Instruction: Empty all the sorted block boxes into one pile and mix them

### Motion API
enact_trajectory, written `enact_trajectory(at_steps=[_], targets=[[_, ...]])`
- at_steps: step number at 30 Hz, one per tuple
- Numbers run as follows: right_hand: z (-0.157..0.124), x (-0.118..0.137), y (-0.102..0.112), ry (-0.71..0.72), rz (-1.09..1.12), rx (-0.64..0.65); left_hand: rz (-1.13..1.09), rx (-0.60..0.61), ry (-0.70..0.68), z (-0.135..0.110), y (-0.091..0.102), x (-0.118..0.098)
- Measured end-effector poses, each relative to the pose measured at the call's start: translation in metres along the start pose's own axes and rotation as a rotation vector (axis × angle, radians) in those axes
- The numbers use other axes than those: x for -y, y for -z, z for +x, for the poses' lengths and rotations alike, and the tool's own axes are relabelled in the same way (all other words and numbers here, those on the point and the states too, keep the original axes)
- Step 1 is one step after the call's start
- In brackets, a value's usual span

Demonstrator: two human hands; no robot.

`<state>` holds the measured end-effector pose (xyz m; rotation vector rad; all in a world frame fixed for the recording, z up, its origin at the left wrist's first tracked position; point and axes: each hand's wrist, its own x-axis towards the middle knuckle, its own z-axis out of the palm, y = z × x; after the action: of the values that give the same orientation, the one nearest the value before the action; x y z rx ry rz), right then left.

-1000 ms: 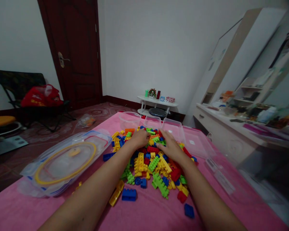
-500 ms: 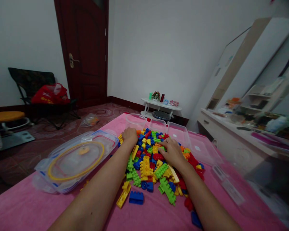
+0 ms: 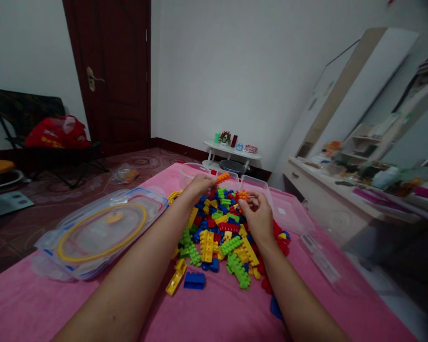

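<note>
A heap of toy building bricks (image 3: 217,228) in red, yellow, blue, green and orange covers the middle of the pink cloth. Above the heap's far left side, my left hand (image 3: 201,185) is closed on an orange building brick (image 3: 223,177), long and studded. To the right, my right hand (image 3: 257,211) pinches another orange building brick (image 3: 243,194) between thumb and fingers. Its lower fingers are partly hidden. A blue brick (image 3: 194,280) and a yellow brick (image 3: 176,277) lie apart at the near edge of the heap.
Clear plastic boxes (image 3: 256,184) stand behind the heap. Stacked clear lids (image 3: 102,232), with a yellow ring, lie at the left of the pink cloth (image 3: 207,318). At the right is a clear container (image 3: 321,261). A cluttered dresser (image 3: 317,190) stands beyond.
Both hands have risen from the heap, each with an orange building brick. The left hand has moved right and away from me. The view has shifted slightly right.
</note>
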<state>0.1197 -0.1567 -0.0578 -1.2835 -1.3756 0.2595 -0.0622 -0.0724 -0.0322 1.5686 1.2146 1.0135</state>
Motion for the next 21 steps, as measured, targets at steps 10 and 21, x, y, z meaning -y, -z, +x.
enact_trajectory(at_steps=[10, 21], targets=[[0.003, 0.005, 0.009, -0.294, 0.528, 0.066, -0.042, 0.444, -0.089, -0.029, -0.054, -0.021], [0.047, -0.032, 0.171, -0.323, -1.039, -0.165, 0.662, 0.225, -0.389, -0.026, -0.057, -0.019]])
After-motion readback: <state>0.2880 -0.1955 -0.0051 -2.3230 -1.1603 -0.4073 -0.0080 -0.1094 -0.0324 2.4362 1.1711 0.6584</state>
